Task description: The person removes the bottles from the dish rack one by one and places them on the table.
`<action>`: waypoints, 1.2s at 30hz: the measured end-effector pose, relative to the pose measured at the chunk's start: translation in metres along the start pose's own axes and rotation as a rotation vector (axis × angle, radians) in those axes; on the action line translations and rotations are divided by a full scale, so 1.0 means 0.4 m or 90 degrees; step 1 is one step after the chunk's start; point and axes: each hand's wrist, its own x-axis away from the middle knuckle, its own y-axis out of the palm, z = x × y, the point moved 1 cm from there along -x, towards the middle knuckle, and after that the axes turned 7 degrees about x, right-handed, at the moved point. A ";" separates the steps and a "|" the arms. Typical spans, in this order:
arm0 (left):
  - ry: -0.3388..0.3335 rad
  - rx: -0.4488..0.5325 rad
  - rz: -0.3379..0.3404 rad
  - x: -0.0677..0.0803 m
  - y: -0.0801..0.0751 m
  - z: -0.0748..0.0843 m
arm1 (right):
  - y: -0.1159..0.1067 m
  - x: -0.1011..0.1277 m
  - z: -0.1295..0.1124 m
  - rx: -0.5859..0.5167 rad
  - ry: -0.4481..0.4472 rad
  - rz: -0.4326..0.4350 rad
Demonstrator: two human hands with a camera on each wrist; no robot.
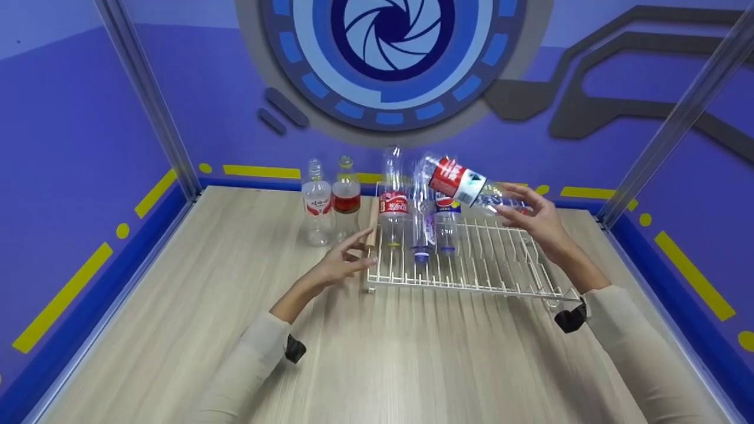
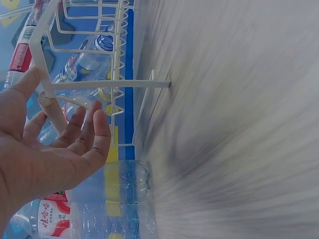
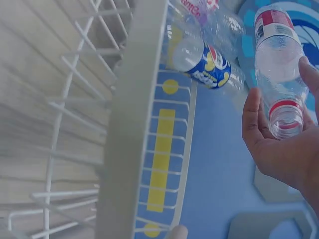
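Observation:
My right hand (image 1: 530, 215) grips an empty clear bottle with a red and white label (image 1: 462, 182), tilted in the air above the white wire rack (image 1: 471, 277). The right wrist view shows the bottle (image 3: 279, 64) capless, its open neck toward my palm (image 3: 279, 149). Three empty bottles (image 1: 419, 221) stand upside down in the rack's back left slots. My left hand (image 1: 347, 256) is open with relaxed fingers at the rack's left end, next to its wooden handle (image 1: 371, 222). In the left wrist view the fingers (image 2: 84, 127) lie beside the handle and hold nothing.
Two more empty bottles (image 1: 330, 203) stand upright on the wooden table (image 1: 235, 294), left of the rack. Blue walls and metal frame posts enclose the table on three sides. The rack's right slots hold nothing.

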 end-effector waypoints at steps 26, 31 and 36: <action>0.122 -0.131 0.046 0.036 0.009 0.104 | 0.119 0.078 -0.021 0.035 -0.072 -0.167; 0.152 -0.162 -0.021 0.037 0.017 0.124 | 0.125 0.087 -0.020 0.069 -0.081 -0.183; 0.137 -0.184 -0.058 0.045 0.030 0.132 | 0.132 0.092 -0.020 0.090 -0.110 -0.214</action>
